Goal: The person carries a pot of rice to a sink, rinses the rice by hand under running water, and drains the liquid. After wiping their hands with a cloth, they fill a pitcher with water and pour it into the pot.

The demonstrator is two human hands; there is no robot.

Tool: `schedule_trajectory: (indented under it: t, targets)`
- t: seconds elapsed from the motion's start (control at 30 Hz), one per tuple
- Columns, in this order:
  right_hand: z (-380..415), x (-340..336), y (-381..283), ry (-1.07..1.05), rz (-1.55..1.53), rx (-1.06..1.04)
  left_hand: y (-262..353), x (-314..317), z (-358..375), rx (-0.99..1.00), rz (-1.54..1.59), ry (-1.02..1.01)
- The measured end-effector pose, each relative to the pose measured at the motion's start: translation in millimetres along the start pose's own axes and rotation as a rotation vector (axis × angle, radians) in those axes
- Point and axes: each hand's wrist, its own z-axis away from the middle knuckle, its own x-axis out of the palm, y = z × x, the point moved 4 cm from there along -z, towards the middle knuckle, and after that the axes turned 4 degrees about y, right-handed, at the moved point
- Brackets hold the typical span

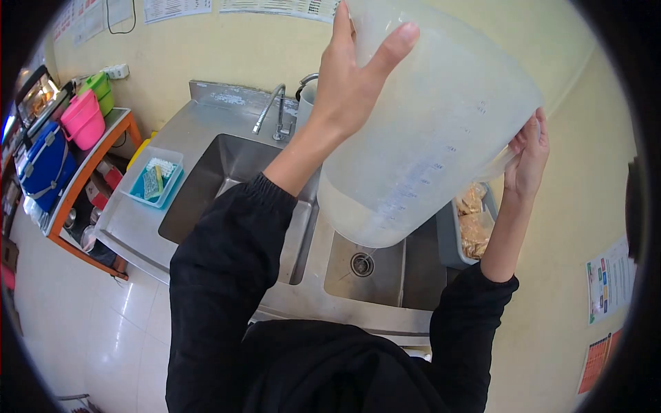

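A large translucent plastic measuring jug [420, 117] with faded blue scale marks hangs tilted over the steel double sink [313, 227]. Around its upper left side lies my left hand [352, 86], thumb spread across the plastic and the other fingers partly hidden behind. My right hand [527, 155] grips it at the right, fingers curled by the handle and edge. The jug's lower end is over the right basin, above a round drain [361, 264]. A paler band shows near that lower end.
A curved tap [279, 113] stands behind the left basin. On the left drainboard sits a blue tub [153, 177] with a sponge. A grey bin [451, 234] of bagged food stands at right. Pink [84, 118] and green buckets [100, 89] rest on a side shelf.
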Motion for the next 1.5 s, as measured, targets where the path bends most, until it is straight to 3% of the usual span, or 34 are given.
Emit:
schedule_trajectory:
  t: [0.13, 0.33, 0.47, 0.53, 0.67, 0.83, 0.97, 1.13, 1.33, 1.43, 1.5]
  targets:
    - [-7.9, -7.2, -1.1, -0.009, -0.073, -0.042, 23.8, 3.5, -6.2, -0.077, 0.035, -0.038]
    - [-11.6, -9.0, -11.2, -0.05, -0.161, -0.071, 17.3, 7.8, -20.1, 0.012, 0.073, -0.047]
    - [-13.1, -9.1, -18.6, -0.048, -0.143, -0.097, 69.8, 6.3, -11.5, 0.101, 0.094, -0.223]
    - [-14.3, -10.5, -21.7, -0.071, -0.154, -0.108, 79.4, 9.1, -8.1, 0.059, -0.007, -0.189]
    - [-15.9, -15.1, -25.8, -0.056, -0.144, -0.11, 82.4, 26.5, -6.7, -0.004, -0.112, 0.069]
    - [-17.0, -18.6, -29.2, -0.069, -0.17, -0.12, 62.9, 12.4, -13.3, 0.112, 0.078, -0.172]
    - [-18.2, -19.2, -32.5, -0.113, -0.157, -0.125, 90.3, 10.1, -10.1, 0.057, 0.224, -0.333]
    - [-17.0, -16.0, -36.2, 0.009, -0.144, -0.115, 83.3, 21.2, -13.9, -0.214, 0.079, 0.098]
    - [-18.6, -22.0, -37.0, -0.098, -0.182, -0.128, 98.0, 19.9, -12.7, -0.113, 0.142, -0.104]
    - [-17.2, -19.4, -41.0, -0.012, -0.165, -0.115, 104.0, 29.2, -3.2, 0.015, -0.019, -0.079]
    - [-17.5, -23.0, -42.2, -0.048, -0.157, -0.12, 90.5, 25.7, -10.3, -0.022, 0.08, -0.051]
